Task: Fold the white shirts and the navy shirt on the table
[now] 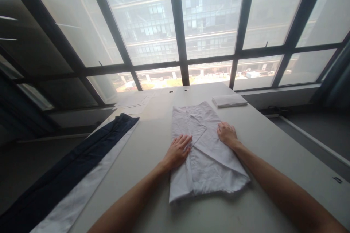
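A white shirt (210, 174) lies partly folded on the white table, its side panels and sleeves turned inward and its lower edge uneven. My left hand (177, 151) rests flat on the left part of the shirt, fingers stretched out and slightly apart. At the shirt's right edge is my right hand (227, 134), its fingers bent and closed on the fabric there. What lies under the right fingertips is hidden.
A folded white cloth (229, 101) lies at the table's far right. Dark navy clothing (90, 156) and white fabric (90, 193) hang along the left edge. The white table (276, 160) reaches toward tall windows (147, 18). Two holes pierce its far end.
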The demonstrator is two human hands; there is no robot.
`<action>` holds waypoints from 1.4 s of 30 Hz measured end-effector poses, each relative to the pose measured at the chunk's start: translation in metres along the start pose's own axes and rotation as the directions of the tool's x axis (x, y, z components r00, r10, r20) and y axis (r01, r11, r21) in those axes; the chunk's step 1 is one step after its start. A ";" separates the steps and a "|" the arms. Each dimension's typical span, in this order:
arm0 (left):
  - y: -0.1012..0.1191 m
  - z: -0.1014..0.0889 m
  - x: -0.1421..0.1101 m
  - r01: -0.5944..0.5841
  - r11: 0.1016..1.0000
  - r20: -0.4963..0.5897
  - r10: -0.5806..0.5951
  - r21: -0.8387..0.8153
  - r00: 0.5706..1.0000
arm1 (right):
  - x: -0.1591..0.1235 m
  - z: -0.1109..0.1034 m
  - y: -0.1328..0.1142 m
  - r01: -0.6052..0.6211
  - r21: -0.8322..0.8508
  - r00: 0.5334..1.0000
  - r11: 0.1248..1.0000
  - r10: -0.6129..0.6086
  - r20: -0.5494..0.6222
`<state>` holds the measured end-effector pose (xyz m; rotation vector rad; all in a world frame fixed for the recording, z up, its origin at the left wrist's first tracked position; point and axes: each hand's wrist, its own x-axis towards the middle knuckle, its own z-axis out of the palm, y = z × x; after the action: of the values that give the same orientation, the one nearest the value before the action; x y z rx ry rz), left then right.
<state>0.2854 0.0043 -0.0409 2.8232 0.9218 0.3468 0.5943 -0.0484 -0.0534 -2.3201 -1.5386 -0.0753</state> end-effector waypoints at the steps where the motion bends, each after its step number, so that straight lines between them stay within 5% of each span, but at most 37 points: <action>1: 0.000 0.000 0.000 -0.001 1.000 0.003 0.001 0.003 1.000 | 0.000 0.001 0.001 0.003 0.001 1.000 1.000 -0.003 -0.004; 13: 0.006 -0.007 0.000 0.046 0.998 -0.062 -0.049 -0.050 0.997 | 0.003 0.007 0.004 0.004 -0.020 1.000 1.000 -0.004 -0.023; 21: 0.000 -0.066 0.003 0.322 0.942 -0.143 -0.306 0.098 0.941 | 0.001 0.003 0.002 -0.004 -0.023 0.999 1.000 0.003 -0.032; 30: -0.063 -0.110 -0.010 0.529 0.790 0.172 -0.594 0.309 0.786 | 0.000 0.003 0.001 0.001 -0.020 0.999 1.000 -0.002 -0.042; 36: -0.073 -0.099 -0.009 0.537 0.787 0.086 -0.584 0.303 0.807 | 0.001 0.004 0.001 -0.005 -0.012 0.999 1.000 0.005 -0.036; 42: -0.071 -0.046 0.006 0.339 0.926 -0.174 -0.312 0.165 0.934 | 0.000 0.005 0.002 0.000 0.001 0.999 1.000 0.000 -0.044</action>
<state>0.2383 0.0679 -0.0106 2.7658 1.5083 0.4423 0.5956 -0.0476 -0.0582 -2.3022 -1.5170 -0.1251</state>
